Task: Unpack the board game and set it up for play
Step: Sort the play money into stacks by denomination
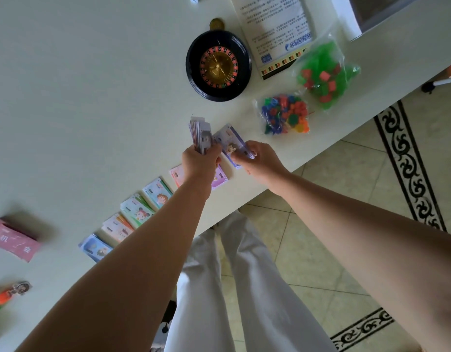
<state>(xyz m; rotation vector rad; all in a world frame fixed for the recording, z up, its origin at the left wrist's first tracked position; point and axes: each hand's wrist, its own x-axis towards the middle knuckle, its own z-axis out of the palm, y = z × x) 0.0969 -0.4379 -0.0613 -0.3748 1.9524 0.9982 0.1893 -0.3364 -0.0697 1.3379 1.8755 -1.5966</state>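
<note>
Left hand [200,163]: its fingers [214,149] are curled round a thick stack of play-money notes [200,134], held on edge above the bench [92,97] near its near edge.
Right hand [260,158]: its fingers [241,158] pinch a single lilac note [230,144] with a cartoon face printed on it, just beside the stack. The paper is thin and flat.
Sorted notes: six small piles lie in a row along the near edge. In order they are a purple pile [219,177] marked 100, a pink pile [175,175], a teal pile [158,190], a green pile [137,209], an orange pile [118,226] and a blue pile [95,247]. The left forearm covers part of the row.
Bench: smooth, matt and white.
Roulette wheel [218,66]: a round, glossy black plastic bowl with a red-and-black numbered ring and a gold centre, lying further in from the hands.
Gold coin [216,24]: a round disc touching the wheel's far rim.
Instruction sheet [275,29]: printed paper beside the wheel, towards the right edge.
Bag of houses [323,72]: crinkled clear plastic holding translucent green and red pieces, at the right edge.
Bag of pawns [285,114]: clear plastic packed with small pieces of many colours, near the right hand.
Pink card deck [15,238]: rectangular, towards the left edge, blurred.
Character standee [12,292]: a flat cut-out figure in an orange base, lying at the left edge.
Floor [321,186]: glossy pale tiles with a black scrollwork border.
</note>
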